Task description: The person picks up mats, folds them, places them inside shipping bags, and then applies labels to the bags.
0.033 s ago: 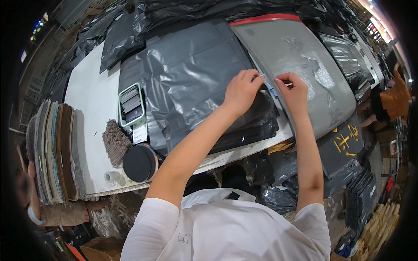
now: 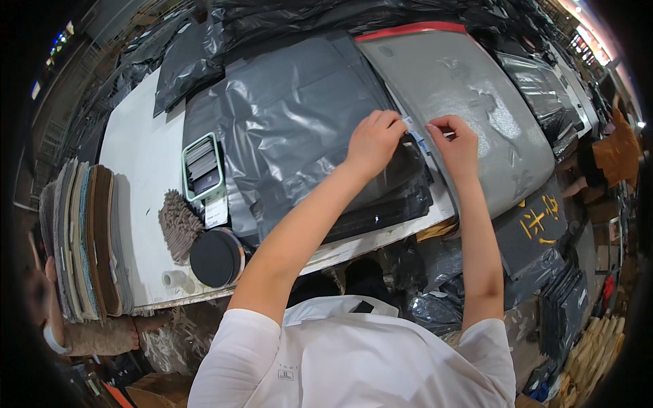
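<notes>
My left hand (image 2: 374, 144) is at the right edge of a stack of black plastic bags (image 2: 292, 115), its fingers bent and closed. A small blue-and-white strip (image 2: 417, 141) shows just right of its fingertips. My right hand (image 2: 454, 148) is in a pinch, thumb against forefinger, over the left edge of a grey mat in a clear plastic bag (image 2: 469, 81) with a red top edge. What either hand holds, if anything, is too small or hidden to make out.
On the white table (image 2: 139, 129) are a green-rimmed tray of dark cards (image 2: 203, 166), a brown chenille mitt (image 2: 179, 228), a round black-lidded tub (image 2: 216, 258) and a white roll (image 2: 174, 279). Upright mats (image 2: 88, 238) line the left end. Another person in orange (image 2: 617, 151) is at far right.
My left fingertips have drawn back slightly to the left, leaving more of the blue-and-white strip in sight. My right hand keeps its pinch in nearly the same place.
</notes>
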`<state>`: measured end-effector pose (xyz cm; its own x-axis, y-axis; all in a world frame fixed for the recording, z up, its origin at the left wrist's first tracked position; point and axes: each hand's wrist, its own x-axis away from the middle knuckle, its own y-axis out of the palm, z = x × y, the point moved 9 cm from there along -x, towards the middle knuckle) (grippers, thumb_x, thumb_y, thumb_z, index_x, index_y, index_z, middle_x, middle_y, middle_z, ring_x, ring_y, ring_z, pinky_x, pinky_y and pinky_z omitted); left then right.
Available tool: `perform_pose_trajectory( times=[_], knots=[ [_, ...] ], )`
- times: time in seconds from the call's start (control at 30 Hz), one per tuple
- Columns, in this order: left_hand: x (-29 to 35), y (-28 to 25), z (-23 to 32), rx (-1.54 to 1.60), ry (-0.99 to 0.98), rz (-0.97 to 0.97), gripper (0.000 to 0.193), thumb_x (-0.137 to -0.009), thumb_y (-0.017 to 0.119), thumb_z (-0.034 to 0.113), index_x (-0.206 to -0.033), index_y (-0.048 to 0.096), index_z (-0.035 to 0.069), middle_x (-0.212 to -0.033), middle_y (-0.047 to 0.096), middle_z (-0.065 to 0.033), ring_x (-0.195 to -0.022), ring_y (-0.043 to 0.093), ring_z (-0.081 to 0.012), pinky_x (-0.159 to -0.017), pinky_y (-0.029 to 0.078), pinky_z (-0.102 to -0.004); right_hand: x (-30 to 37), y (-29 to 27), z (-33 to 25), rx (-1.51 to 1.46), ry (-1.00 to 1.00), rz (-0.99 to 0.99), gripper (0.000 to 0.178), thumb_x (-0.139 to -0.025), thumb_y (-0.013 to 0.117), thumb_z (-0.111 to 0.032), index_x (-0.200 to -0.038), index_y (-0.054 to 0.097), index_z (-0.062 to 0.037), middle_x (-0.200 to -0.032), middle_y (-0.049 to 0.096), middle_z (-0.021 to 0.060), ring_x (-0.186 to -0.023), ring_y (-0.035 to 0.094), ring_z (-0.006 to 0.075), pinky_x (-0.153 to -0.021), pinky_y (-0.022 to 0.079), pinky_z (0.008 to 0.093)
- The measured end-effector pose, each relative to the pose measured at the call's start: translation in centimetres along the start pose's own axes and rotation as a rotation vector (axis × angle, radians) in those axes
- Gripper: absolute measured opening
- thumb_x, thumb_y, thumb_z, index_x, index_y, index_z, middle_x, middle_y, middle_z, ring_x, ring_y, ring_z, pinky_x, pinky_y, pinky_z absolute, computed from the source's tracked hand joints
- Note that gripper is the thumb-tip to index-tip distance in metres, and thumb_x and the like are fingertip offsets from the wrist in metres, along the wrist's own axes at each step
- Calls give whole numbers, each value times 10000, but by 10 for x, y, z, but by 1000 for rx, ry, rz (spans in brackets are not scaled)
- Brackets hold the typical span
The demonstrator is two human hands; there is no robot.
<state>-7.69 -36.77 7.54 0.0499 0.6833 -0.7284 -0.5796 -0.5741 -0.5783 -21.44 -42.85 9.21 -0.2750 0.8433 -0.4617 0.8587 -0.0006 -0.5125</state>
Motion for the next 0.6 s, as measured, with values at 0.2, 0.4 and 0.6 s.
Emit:
perform_pose_trajectory(
  times=[0.2, 0.4, 0.6],
  knots=[
    [-7, -3, 2, 82, 143, 11, 110, -663, 645, 50, -755, 589, 73, -793, 593, -37, -745, 560, -236, -650, 446, -341, -13, 0, 70, 75, 46, -3, 90, -735, 656, -109, -781, 636, -35, -736, 622, 83, -648, 600, 179, -580, 458, 288],
    [21, -7, 1, 78, 179, -128, 130, -637, 646, 21, -744, 581, 56, -776, 593, -58, -709, 568, -246, -606, 456, -335, -36, 62, 132, 95, 225, -177, 127, -700, 682, -176, -759, 655, -68, -684, 629, 82, -623, 602, 220, -574, 457, 319],
    [17, -1, -5, 102, -6, -133, 142, -634, 631, -17, -755, 578, 35, -773, 595, -73, -724, 569, -252, -616, 459, -323, -53, 102, 143, -46, 299, -290, 99, -702, 678, -146, -733, 654, -55, -635, 625, 65, -590, 599, 148, -535, 447, 287]
  ],
)
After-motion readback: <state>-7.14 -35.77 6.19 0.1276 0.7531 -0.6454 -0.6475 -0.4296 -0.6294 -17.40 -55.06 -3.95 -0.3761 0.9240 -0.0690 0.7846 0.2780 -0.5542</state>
